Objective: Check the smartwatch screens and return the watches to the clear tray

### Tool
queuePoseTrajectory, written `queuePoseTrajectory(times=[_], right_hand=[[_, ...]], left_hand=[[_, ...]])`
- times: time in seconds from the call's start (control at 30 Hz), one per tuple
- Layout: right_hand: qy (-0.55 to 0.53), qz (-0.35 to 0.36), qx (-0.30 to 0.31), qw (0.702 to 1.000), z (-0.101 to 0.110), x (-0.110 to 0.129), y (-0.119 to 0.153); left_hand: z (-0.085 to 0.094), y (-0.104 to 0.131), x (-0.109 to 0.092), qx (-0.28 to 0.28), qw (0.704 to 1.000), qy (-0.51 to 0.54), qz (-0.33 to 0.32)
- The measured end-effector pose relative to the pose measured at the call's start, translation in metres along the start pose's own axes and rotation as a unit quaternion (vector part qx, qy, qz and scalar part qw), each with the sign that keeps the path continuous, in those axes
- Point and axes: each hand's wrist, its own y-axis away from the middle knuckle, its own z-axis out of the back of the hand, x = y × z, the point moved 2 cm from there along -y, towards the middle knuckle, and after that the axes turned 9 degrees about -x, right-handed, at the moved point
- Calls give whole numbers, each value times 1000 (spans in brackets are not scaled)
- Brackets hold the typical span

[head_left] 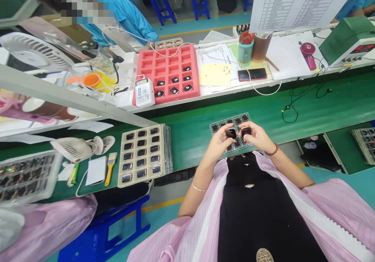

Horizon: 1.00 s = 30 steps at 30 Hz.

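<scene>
Between the thumb and fingers of my left hand (218,143) is a dark square piece (231,133) with a glossy face. My right hand (258,136) pinches a second dark square piece (246,131) close beside it. Both hands are over a clear tray (214,122) on the green bench, and the tray holds several dark square pieces in its pockets. My hands and the held pieces hide part of the tray's middle and near side.
Left of my hands, a stack of beige trays (132,129) holds dark pieces. A brush (110,169) and a small fan (72,148) lie farther left. On the raised shelf are a red foam tray (164,72), a phone (252,74) and a green device (345,39).
</scene>
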Motion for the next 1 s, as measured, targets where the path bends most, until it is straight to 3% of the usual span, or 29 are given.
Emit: queuePoseTrajectory(times=[0.23, 0.47, 0.53, 0.73, 1.0], right_hand=[[-16, -27, -4, 999, 2, -4, 1], [-71, -57, 6, 996, 9, -11, -4], [-104, -80, 34, 991, 6, -10, -6], [-173, -142, 79, 971, -6, -7, -13], [-179, -167, 73, 967, 2, -10, -12]], left_hand=[[17, 2, 6, -33, 999, -3, 26], [84, 21, -1, -181, 983, -5, 6], [95, 30, -8, -190, 981, 31, 1], [81, 45, -26, -127, 977, 167, -27], [73, 52, -9, -135, 963, 231, -14]])
